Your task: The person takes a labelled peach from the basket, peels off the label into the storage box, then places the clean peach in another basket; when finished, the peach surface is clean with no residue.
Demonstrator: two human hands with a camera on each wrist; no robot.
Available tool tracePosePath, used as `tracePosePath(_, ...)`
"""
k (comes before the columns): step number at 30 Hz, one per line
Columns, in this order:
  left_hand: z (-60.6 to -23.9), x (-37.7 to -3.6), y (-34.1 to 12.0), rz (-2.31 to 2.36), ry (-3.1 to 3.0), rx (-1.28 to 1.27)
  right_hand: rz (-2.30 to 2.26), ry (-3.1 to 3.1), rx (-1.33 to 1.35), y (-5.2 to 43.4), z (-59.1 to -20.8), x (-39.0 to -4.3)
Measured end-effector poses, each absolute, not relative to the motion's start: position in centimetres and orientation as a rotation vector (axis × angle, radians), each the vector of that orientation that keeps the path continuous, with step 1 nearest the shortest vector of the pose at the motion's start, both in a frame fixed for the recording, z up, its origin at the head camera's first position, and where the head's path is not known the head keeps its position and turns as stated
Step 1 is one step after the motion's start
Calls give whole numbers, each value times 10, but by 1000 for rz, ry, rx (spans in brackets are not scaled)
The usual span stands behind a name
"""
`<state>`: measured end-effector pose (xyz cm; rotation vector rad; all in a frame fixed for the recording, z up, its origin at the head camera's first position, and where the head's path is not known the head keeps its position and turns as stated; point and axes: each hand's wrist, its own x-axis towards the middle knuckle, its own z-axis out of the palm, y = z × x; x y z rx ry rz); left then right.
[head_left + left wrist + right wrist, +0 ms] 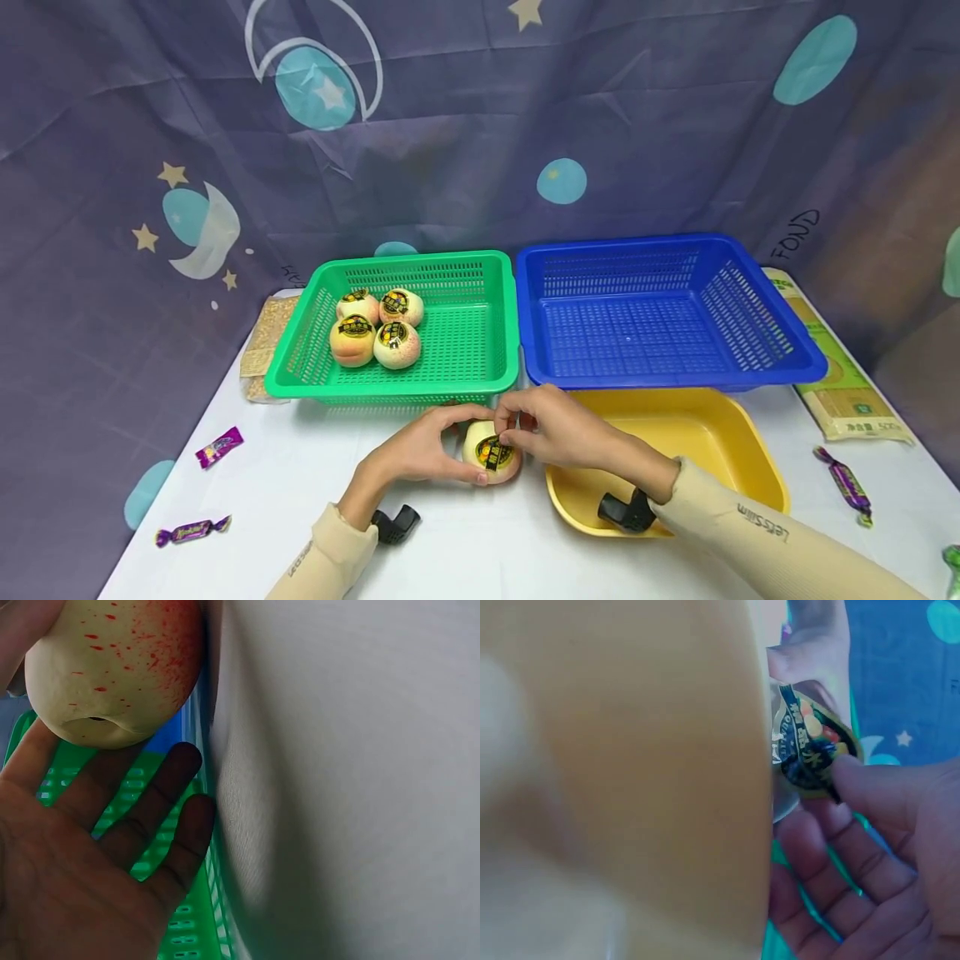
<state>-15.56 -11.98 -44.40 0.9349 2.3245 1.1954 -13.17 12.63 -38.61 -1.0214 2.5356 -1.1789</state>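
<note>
A pale peach [478, 432] with red speckles sits over the white table, in front of the green basket. My left hand [420, 450] grips it from the left between thumb and forefinger; in the left wrist view the other fingers [154, 802] are spread below the peach. A black and gold label [817, 742] with fruit pictures is on the peach. At its edge my right hand [558, 429] pinches the label between thumb and finger, and that edge stands out from the fruit in the right wrist view.
The green basket [390, 390] holds several labelled peaches [352, 348] on its left side. Beside it is a blue basket [675, 381]. A yellow basin [757, 450] stands under my right forearm. Wrapped candies [193, 531] and food packets [855, 392] lie toward the sides.
</note>
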Motion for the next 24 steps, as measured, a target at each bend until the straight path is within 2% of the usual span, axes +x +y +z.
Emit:
tracePosePath(9,-441,-159,-121,1180,2296,955,-1388,2454,-1038,147,-375,-128)
tracePosePath(24,-439,-161,-121,1147,2296,883,-1231,2337,-985,227,-373,-114)
